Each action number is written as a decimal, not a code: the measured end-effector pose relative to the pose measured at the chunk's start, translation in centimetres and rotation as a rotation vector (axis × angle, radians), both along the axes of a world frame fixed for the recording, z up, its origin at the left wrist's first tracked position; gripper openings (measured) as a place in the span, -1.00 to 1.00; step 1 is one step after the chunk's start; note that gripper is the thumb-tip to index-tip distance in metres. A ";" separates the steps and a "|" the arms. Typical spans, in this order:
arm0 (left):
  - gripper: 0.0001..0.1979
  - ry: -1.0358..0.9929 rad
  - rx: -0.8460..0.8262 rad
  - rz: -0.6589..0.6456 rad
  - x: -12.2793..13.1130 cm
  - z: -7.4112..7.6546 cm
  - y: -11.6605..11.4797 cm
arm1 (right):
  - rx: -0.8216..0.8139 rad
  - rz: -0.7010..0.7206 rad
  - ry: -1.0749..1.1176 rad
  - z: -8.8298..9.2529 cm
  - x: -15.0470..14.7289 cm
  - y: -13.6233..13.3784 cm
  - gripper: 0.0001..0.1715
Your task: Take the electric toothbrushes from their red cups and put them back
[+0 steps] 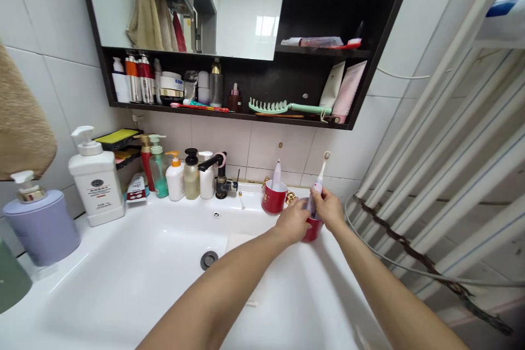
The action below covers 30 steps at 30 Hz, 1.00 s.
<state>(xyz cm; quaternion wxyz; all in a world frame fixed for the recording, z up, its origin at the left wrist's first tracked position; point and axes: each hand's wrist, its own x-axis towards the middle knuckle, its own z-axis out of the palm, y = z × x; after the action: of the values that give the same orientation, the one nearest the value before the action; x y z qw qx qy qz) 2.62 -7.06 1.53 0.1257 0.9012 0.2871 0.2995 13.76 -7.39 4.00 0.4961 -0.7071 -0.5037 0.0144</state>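
Observation:
At the right rim of the sink, my right hand (329,206) is closed around a pale electric toothbrush (320,181), its head pointing up. The lower part of the toothbrush is over or inside a red cup (313,231); my fingers partly hide this. My left hand (293,222) grips that cup from its left side, fingers at the rim. Just behind and left of it stands a second red cup (274,202) with gold handles, holding another pale electric toothbrush (277,175) upright.
A white sink (156,262) with a dark drain (209,260) lies below my arms. Behind it stand a black faucet (222,180) and several pump bottles (176,180). A dark mirror cabinet (262,116) with toiletries overhangs them. White pipes (414,136) run along the right.

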 end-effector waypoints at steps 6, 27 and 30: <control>-0.83 0.134 0.024 -0.053 2.8 0.0 3.4 | -0.055 -0.100 -0.047 -0.7 2.8 2.7 -0.62; -0.66 0.204 0.165 0.294 -1.1 1.3 5.5 | -0.080 0.109 0.051 -1.0 4.4 6.9 -0.61; -0.69 0.187 0.085 0.371 -3.2 0.6 5.8 | 0.021 -0.013 0.034 0.1 3.0 5.4 -0.50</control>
<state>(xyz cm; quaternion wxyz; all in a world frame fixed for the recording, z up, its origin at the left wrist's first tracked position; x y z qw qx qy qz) -0.60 -1.23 2.16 0.0032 0.8613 0.4455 0.2445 16.76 -1.98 4.08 0.5123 -0.7047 -0.4906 0.0180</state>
